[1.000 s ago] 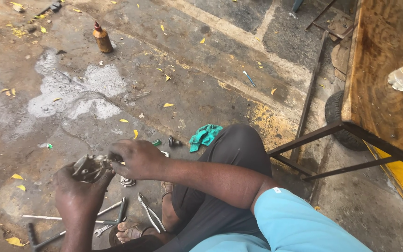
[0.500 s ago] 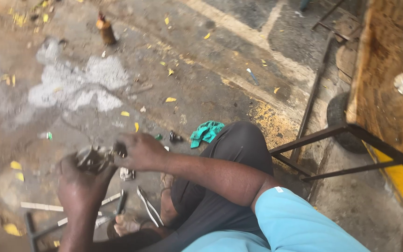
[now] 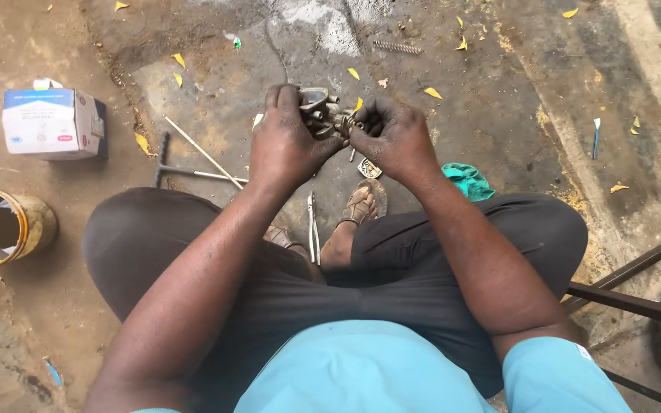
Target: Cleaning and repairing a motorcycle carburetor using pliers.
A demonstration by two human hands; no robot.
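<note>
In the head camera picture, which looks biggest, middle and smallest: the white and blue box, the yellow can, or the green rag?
1. White and blue cardboard box, largest.
2. Round yellow metal can, a little smaller; the picture's left edge cuts it off, so this ranking is unsure.
3. Crumpled green cloth rag, smallest, partly hidden behind the forearm.

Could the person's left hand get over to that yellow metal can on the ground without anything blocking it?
Probably yes, but not freely: the left hand is gripping the small greasy metal part together with the right hand. The round yellow metal can lies open on bare ground beside the left knee, with nothing between.
</note>
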